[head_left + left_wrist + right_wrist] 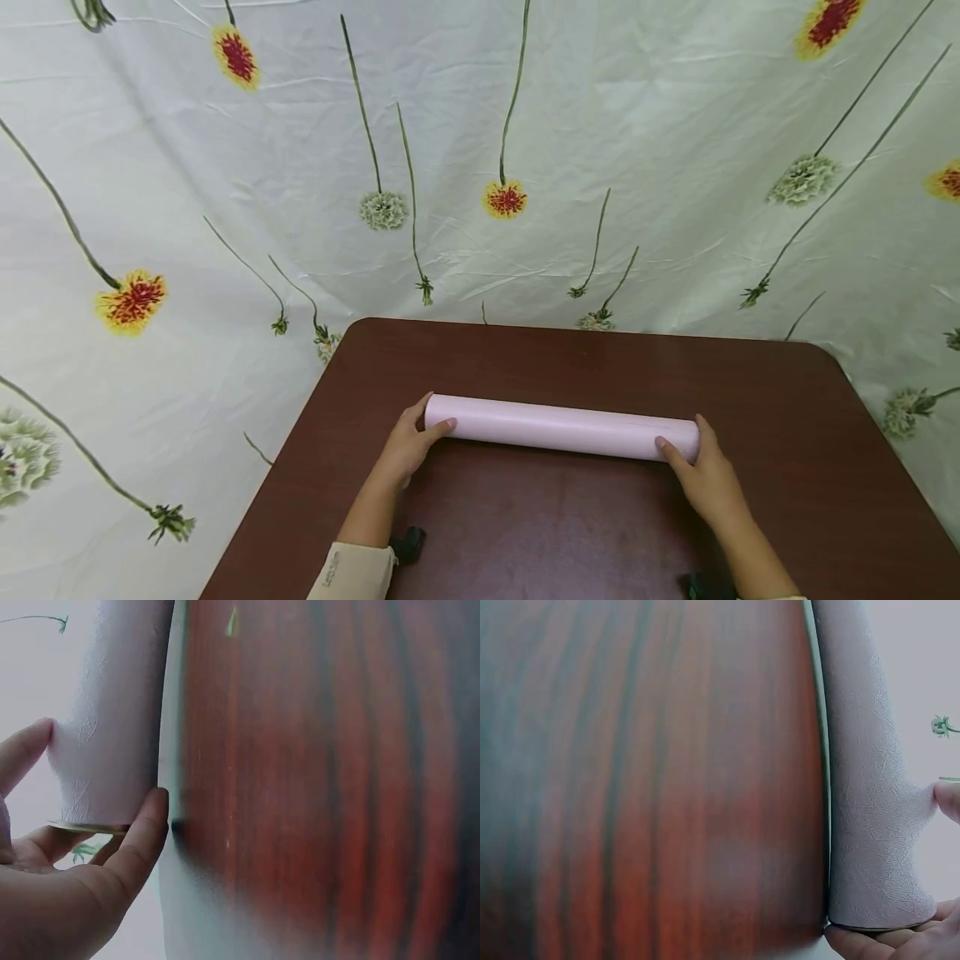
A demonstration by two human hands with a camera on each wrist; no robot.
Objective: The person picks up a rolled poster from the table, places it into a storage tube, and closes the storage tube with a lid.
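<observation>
A pale pink roll of textured sheet material, like wallpaper (pixel 562 427), lies crosswise over the brown table, its left end slightly farther off than its right. My left hand (pixel 408 446) grips the left end, with the thumb on the near side. At the opposite end my right hand (pixel 708 483) holds the roll in the same way. The left wrist view shows the fingers (pixel 142 836) around the rim of the roll (pixel 112 712). In the right wrist view, fingertips (pixel 855 945) touch the lower end of the roll (pixel 870 787), and the thumb presses its side.
The dark brown wooden tabletop (pixel 555 517) has rounded far corners. Behind and beside it hangs a white cloth (pixel 450 250) printed with flowers. Dark wrist devices (pixel 408 546) show beside the forearms.
</observation>
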